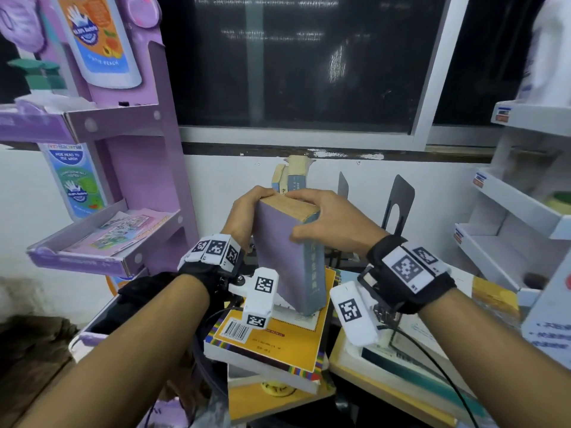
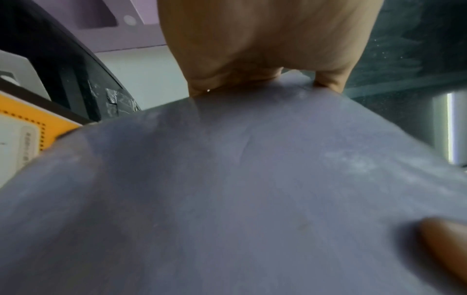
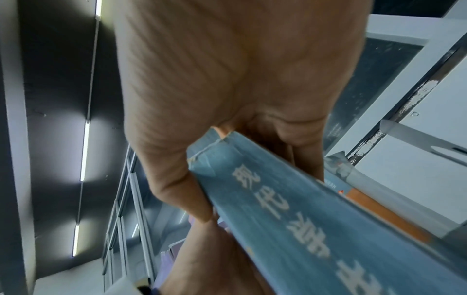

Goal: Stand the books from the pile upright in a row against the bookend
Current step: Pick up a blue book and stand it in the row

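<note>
Head view: both hands hold a thick purple book (image 1: 289, 257) nearly upright, slightly tilted, its lower corner on the pile (image 1: 272, 344) of flat books at near centre. Left hand (image 1: 244, 216) wraps the book's far left top edge, fingers curled over the yellowed page block; right hand (image 1: 332, 222) grips the top right corner, thumb on the purple cover, fingers over the top. Topmost in the pile under it, a yellow book (image 1: 278, 338) with a barcode. Farther back, two or three books (image 1: 292, 177) stand upright against the wall, with two dark metal bookends (image 1: 398, 200) to their right. A purple display rack (image 1: 123, 186) stands at left, white shelving (image 1: 509, 211) at right. Left wrist view: purple cover (image 2: 227, 189) fills the frame; left hand's fingers (image 2: 265, 49) curl over its far edge, thumb tip (image 2: 444, 243) pressed on the cover near right. Right wrist view: right hand (image 3: 215, 99) clamps the book's blue spine (image 3: 303, 209) with pale characters, thumb on one side, fingers on the other.
</note>
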### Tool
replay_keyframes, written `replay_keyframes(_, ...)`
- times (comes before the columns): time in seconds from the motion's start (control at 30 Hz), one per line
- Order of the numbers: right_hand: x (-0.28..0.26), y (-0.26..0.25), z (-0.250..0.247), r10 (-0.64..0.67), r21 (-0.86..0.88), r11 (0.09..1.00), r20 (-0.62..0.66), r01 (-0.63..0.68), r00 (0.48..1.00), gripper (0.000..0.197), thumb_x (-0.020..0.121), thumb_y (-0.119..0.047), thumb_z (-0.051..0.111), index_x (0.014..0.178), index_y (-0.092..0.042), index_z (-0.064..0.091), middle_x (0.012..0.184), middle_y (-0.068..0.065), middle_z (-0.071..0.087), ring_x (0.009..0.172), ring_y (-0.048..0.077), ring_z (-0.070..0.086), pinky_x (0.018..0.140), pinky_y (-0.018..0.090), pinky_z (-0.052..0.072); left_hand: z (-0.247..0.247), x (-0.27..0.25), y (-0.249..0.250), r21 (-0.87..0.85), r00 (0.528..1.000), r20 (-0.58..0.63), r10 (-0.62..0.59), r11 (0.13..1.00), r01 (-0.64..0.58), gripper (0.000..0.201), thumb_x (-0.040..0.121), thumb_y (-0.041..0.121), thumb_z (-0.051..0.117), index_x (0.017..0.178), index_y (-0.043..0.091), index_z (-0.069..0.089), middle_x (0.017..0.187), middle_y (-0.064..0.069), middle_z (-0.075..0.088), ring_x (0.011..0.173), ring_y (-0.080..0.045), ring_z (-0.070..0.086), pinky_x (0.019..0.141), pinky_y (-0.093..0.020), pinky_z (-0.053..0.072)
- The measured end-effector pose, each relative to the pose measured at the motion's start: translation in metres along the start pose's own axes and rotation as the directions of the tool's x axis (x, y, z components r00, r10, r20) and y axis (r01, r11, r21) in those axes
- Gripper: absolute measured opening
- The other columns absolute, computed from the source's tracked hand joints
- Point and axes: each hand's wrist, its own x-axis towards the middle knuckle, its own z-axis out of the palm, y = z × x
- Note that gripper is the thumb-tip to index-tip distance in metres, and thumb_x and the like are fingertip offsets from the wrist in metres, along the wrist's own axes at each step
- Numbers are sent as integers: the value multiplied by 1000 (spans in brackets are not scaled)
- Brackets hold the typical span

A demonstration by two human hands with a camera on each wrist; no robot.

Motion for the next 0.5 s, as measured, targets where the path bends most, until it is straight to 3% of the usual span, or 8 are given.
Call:
replay_keyframes(0.07,1,4,-5,14,8,1000,-6,-14,1000,65,68,-19,74,129,-34,57,89,-9,64,74,9,59,66,24,50,5,0,0,-32,1000,22,-12,999,13,18,86,29,55,90,15,65,73,-1,67,60,-11,62,52,-17,46)
replay_keyframes(0.13,-1,6,-9,24,-32,999,-37,-25,999,65,69,-21,73,130,-36,57,97,-9,64,75,5,58,62,18,45,11,0,1,-44,1000,7,-1,999,1,15,87,27,55,88,14,64,69,-1,65,55,-10,62,48,-14,46)
replay_keyframes(0.2,-6,7,-9,15,-119,993,-74,-24,997,69,72,-29,74,137,-34,50,109,-7,63,80,6,57,65,17,42,18,3,0,-35,999,-36,32,999,-34,14,85,26,58,89,14,65,77,-4,65,67,-16,62,59,-21,48)
replay_keyframes(0.3,-14,10,-4,-16,-252,968,-85,-6,996,83,71,-45,76,143,-33,38,121,-1,61,99,18,58,76,24,42,26,9,-1,-11,993,-91,77,997,-78,17,76,28,64,86,15,68,88,-7,66,84,-23,59,83,-37,47)
replay_keyframes(0.43,-15,14,-1,6,-239,970,-127,-37,992,84,70,-50,77,142,-37,36,119,2,61,101,22,58,81,29,48,28,14,-5,-29,995,-75,71,997,-74,23,71,33,65,84,17,74,94,-7,70,93,-26,63,97,-44,46)
replay_keyframes(0.5,-14,13,1,6,-263,964,-135,-42,991,81,71,-47,75,142,-37,37,119,4,61,102,23,58,82,29,48,29,10,-3,-43,995,-68,74,996,-77,24,72,32,64,87,18,76,95,-6,71,94,-25,63,98,-42,46)
